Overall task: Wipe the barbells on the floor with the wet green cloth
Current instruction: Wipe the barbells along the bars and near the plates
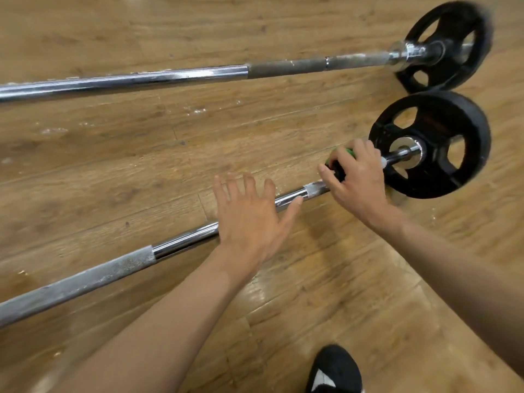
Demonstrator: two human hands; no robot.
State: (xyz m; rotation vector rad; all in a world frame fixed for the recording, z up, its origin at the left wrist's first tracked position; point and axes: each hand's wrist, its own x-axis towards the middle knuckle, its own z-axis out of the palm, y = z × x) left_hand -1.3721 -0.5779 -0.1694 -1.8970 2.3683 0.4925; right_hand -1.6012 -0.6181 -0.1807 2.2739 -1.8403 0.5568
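Your R hand [357,177] squeezes green cloth [347,152] on near barbell [181,239], by the 2 o'clock plate [476,137]; L hand [249,219] flat, fingers spread. Rub hard & it may roll.

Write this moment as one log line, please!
right hand: grips cloth on near bar by plate | left hand: open over near bar | far bar: no hand on it

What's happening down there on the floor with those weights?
A person is cleaning the nearer chrome barbell. Their right hand grips a green cloth on the bar beside its black round weight plate, while the left hand is spread open over the bar's middle. The farther chrome barbell lies apart on the wooden floor.
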